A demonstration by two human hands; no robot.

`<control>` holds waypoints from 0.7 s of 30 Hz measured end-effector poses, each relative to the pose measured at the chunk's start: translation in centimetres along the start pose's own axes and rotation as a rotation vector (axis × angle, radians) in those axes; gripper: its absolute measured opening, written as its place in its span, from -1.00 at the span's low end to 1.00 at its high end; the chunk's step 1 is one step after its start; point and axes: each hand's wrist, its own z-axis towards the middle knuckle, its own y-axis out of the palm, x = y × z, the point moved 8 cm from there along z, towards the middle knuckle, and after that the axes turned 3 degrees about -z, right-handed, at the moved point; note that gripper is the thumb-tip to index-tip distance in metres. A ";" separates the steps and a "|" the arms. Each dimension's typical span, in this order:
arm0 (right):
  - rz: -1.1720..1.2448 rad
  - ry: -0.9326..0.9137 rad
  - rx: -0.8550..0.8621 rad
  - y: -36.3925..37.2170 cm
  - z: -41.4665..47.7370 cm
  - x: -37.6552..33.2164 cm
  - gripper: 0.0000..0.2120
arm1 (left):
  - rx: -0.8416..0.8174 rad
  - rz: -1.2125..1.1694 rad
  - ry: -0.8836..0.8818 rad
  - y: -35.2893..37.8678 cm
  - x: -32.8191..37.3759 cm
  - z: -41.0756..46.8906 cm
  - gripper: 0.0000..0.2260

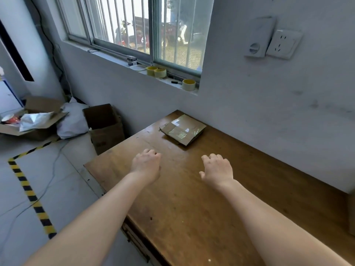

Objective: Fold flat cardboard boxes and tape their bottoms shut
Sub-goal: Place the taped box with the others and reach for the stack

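A small taped cardboard box (183, 129) is lying flat on the wooden table (192, 217), in the middle of the frame and just above both hands. One corner is pointing down at the gap between them, so neither hand is plainly nearer. The left hand (147, 166) and right hand (217, 169) are being held out palms down, fingers loosely curled. Nothing is being held.

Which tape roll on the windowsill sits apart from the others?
The rightmost tape roll, alone at the right end of the windowsill. The other two rolls sit side by side further left.
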 end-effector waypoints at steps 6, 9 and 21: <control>0.031 0.029 -0.033 2.3 6.0 -0.4 -0.64 | -0.031 -0.004 0.018 1.9 -1.5 6.2 -0.71; 0.047 0.045 -0.062 4.0 8.8 -0.9 -0.64 | -0.087 -0.019 0.035 3.5 -2.2 9.3 -0.73; 0.125 0.294 -0.228 11.2 20.5 -0.5 -0.61 | -0.218 -0.111 0.113 10.7 -5.4 24.6 -0.67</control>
